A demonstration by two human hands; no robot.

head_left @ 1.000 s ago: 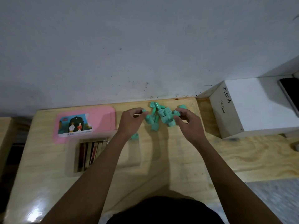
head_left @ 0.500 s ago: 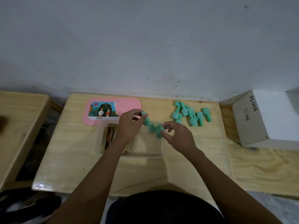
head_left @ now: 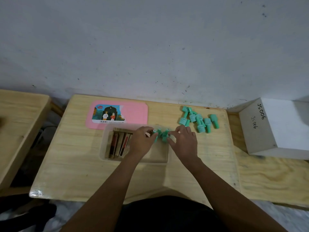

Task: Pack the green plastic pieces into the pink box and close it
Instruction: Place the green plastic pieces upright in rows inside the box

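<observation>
A translucent open box sits mid-table with several flat brown and red packets standing in its left half. Its pink lid, with a picture label, lies flat just behind it. Both hands hold a small row of green plastic pieces over the box's far right part: my left hand grips the left end, my right hand the right end. A loose pile of several more green pieces lies on the table to the right.
The wooden table stands against a white wall. A white box marked JS006 sits on a lower wooden surface at right. Another wooden table is at left, across a dark gap.
Both hands lifted a handful of green pieces from the pile and carried them left to above the open box. The view has shifted left and pulled back.
</observation>
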